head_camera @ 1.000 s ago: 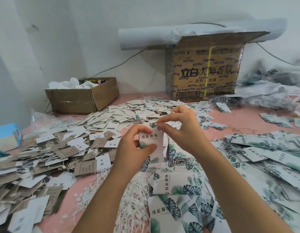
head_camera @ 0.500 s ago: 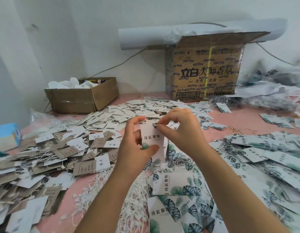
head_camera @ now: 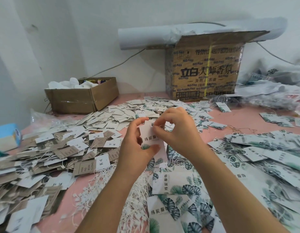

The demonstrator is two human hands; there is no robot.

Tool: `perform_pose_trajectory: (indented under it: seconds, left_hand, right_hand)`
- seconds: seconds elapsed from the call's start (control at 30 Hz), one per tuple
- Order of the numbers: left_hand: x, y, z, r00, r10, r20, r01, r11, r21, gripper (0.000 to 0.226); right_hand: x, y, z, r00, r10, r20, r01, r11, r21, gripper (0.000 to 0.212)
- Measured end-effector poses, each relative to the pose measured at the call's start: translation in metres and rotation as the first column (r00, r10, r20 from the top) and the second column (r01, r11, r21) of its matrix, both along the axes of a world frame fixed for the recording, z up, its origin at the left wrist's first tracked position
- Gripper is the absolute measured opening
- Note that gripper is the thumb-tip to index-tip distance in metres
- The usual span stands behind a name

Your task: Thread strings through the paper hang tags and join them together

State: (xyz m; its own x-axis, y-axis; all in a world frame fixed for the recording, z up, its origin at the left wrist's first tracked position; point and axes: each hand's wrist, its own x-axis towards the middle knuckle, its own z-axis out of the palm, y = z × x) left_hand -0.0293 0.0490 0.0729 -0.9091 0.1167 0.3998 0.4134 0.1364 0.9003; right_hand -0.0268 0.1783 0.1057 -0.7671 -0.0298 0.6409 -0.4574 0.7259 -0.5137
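Our left grip (head_camera: 137, 147) holds the hang tag (head_camera: 148, 137) upright, thumb low on its face; its forefinger has lifted clear of the top edge. Our right grip (head_camera: 178, 132) pinches that top, so threading seems begun, above the littered tabletop (head_camera: 240, 117).

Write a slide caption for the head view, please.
Left hand holds a leaf-print hang tag; right hand pinches its top.
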Motion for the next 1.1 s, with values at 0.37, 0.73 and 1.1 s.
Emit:
perform_pose_trajectory:
  seconds: [0.37,0.73,1.1]
  left_hand:
    - [-0.003,0.000,-0.005,0.995,0.016,-0.101,-0.013,0.999,0.039,0.043]
    - [-0.001,-0.001,0.002,0.990,-0.128,0.066,0.095,0.925,0.369,0.025]
    - [-0.010,-0.004,-0.003,0.977,-0.169,0.129,0.073,0.836,0.544,0.017]
  right_hand:
    - [0.001,0.000,0.001,0.999,-0.031,-0.013,0.031,1.000,-0.002,0.009]
    - [0.001,0.001,0.000,0.999,0.016,-0.030,-0.019,0.997,-0.080,0.004]
    - [-0.002,-0.004,-0.004,0.995,0.103,0.014,-0.101,0.991,-0.091,0.002]
